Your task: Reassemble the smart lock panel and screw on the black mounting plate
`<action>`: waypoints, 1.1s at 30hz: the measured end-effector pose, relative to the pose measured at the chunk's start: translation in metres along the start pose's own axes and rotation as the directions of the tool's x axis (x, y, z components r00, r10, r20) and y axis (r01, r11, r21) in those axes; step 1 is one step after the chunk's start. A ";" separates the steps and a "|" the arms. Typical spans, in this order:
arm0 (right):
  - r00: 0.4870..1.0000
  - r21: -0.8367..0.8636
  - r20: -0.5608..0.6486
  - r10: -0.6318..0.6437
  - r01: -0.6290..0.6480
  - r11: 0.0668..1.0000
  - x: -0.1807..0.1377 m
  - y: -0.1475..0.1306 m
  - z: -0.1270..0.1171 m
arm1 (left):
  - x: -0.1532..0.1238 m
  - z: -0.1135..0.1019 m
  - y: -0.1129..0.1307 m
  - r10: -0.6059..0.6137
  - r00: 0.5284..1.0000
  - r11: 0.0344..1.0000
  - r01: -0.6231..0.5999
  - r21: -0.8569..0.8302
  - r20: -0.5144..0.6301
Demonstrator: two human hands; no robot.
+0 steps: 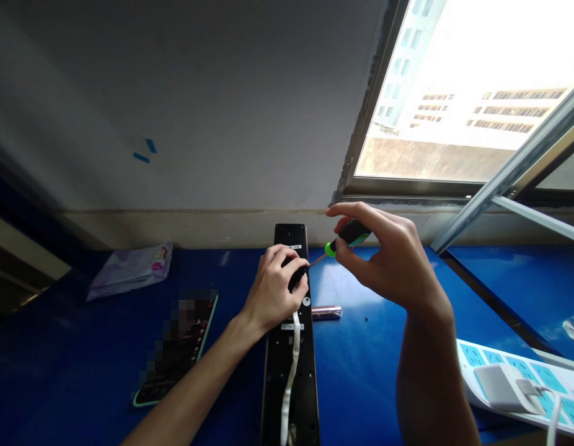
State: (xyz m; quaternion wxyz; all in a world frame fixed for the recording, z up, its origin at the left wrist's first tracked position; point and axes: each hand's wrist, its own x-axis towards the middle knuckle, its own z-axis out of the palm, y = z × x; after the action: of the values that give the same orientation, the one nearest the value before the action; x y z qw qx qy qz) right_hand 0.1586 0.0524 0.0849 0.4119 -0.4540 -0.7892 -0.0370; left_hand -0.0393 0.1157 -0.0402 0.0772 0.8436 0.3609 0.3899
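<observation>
A long, narrow black panel (pixel 290 365) lies on the blue tabletop, with white labels and a pale flat strap or cable (pixel 294 359) running along it. My left hand (pixel 278 282) bends its fingers round a small black part (pixel 294 272) near the panel's far end; the fingers cover much of it. In my right hand (pixel 387 251) is a screwdriver (pixel 354 232) with a black and green handle, pinched between thumb and fingers. Its thin shaft slants down to the left, and the tip reaches the black part by my left fingertips. Whether it sits in a screw I cannot tell.
A shiny cylinder (pixel 327 313) lies against the panel's right side. Left of my forearm is a phone (pixel 185 347), with a purple-white packet (pixel 133 269) behind it. A power strip (pixel 524 378) with a plugged charger stands at right, below a metal bar (pixel 496 170) by the window.
</observation>
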 end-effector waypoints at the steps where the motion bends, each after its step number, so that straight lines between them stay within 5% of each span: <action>1: 1.000 0.002 0.009 -0.003 0.003 1.000 0.000 0.000 0.001 | 0.000 0.001 0.000 -0.002 1.000 1.000 0.002 -0.004 -0.005; 18: 0.995 -0.001 0.038 -0.089 0.089 0.996 0.001 -0.007 0.007 | -0.007 0.004 -0.004 -0.007 1.000 0.999 0.006 -0.045 -0.021; 25: 0.998 -0.087 -0.034 -0.046 0.043 0.995 0.001 -0.009 0.008 | -0.012 0.011 -0.008 -0.059 0.997 0.995 0.053 -0.089 -0.059; 33: 0.999 -0.074 0.035 -0.006 0.009 0.997 0.001 -0.008 0.007 | -0.013 0.011 -0.009 -0.054 0.995 0.989 0.042 -0.144 -0.080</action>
State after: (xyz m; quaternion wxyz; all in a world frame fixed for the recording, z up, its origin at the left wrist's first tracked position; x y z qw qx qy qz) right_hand 0.1479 0.0517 0.0838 0.3808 -0.4666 -0.7961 -0.0598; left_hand -0.0421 0.1149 -0.0591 0.1312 0.8101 0.3553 0.4474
